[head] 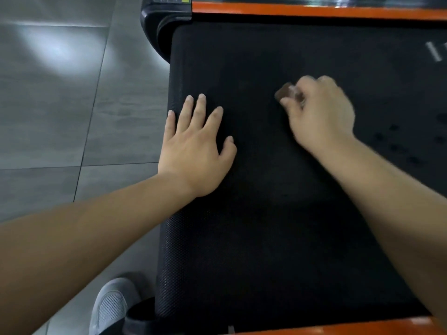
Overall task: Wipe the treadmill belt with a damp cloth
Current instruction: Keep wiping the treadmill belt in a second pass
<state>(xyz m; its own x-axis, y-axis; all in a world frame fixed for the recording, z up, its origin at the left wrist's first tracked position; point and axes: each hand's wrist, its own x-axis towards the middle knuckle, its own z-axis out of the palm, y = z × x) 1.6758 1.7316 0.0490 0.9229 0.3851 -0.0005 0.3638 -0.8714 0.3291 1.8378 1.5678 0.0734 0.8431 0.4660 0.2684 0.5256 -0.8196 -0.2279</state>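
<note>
The black textured treadmill belt [278,201] fills most of the view. My left hand [196,146] lies flat on the belt near its left end, fingers spread and straight. My right hand [319,114] is blurred and has its fingers curled round a small brownish cloth [286,91], of which only a bit sticks out past the fingers; it is pressed to the belt at mid-width. Dark wet spots [396,146] mark the belt to the right of that hand.
Orange side rails run along the far edge [314,10] and the near edge [362,327] of the belt. A black end cap [159,27] sits at the far left corner. Grey floor tiles [60,105] lie to the left, with my grey shoe [111,308] below.
</note>
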